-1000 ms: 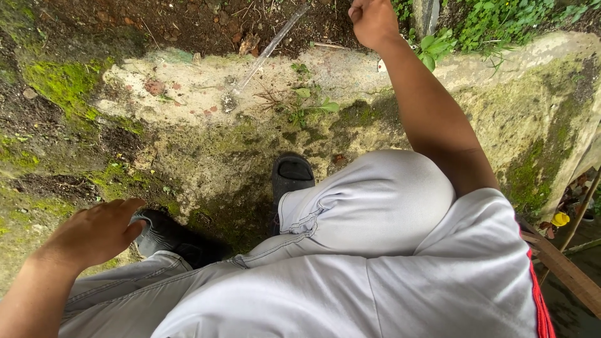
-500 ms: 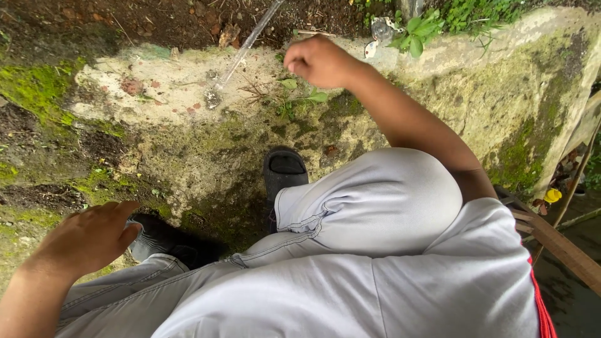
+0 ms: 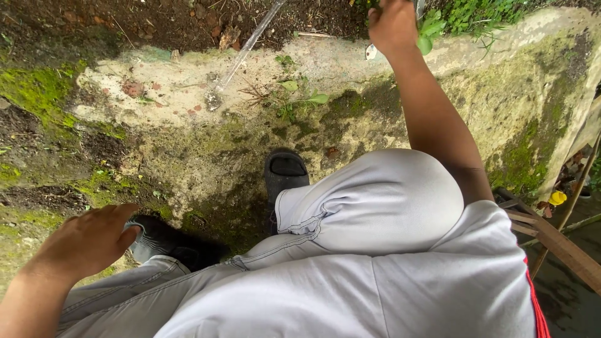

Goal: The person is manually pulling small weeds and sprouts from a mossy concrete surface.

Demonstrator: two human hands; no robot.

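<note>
Leafy weed (image 3: 431, 32) stands upright at the wall top, right hand (image 3: 391, 25) curled around it.

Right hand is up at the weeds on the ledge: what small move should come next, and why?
Probably close the right hand on the leafy weeds and pull. The hand sits right at that clump by the ledge top, while the left hand hangs open and empty, low by the shoe.
</note>
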